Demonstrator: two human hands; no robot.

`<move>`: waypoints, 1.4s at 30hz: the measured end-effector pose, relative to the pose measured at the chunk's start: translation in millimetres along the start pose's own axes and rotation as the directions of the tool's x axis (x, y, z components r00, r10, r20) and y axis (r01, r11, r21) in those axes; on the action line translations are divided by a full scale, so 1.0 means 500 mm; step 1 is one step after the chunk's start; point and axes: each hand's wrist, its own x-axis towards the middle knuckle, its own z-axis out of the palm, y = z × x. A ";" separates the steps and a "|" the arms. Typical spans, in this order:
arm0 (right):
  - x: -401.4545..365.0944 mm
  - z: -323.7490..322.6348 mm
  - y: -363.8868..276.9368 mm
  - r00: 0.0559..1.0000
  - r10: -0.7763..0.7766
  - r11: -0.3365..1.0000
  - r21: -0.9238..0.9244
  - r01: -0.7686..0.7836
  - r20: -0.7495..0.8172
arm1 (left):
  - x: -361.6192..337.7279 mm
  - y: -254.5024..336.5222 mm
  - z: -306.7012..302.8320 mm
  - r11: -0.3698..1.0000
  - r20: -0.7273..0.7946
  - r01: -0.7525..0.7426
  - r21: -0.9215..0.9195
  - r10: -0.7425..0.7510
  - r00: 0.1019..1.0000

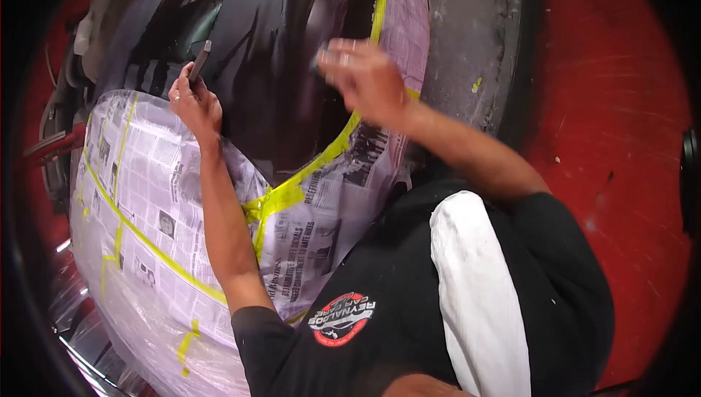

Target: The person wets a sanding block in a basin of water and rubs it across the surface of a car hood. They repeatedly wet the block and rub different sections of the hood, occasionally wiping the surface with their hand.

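Observation:
My left hand (197,109) is closed around a slim dark bar with a pale end (200,60), held upright over the dark glossy car body panel (255,54). Blurred by motion, my right hand (361,79) hovers over or touches the panel's right side. Its fingers are bent around a small dark grey piece (319,58) whose kind I cannot make out. Yellow masking tape (332,150) edges the panel, and newspaper (164,178) covers the area around it. Streaks and reflections show on the panel surface.
Clear plastic sheeting (146,309) covers the lower left of the car. A white cloth (482,295) hangs over my shoulder. To the right are a grey floor strip (467,54) and red floor (606,127). A red metal arm (55,141) stands at the far left.

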 end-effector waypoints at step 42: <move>0.050 0.006 0.003 0.987 0.160 0.986 0.047 -0.159 -0.009 | 0.007 0.011 0.002 1.000 -0.033 0.000 -0.007 0.000 0.999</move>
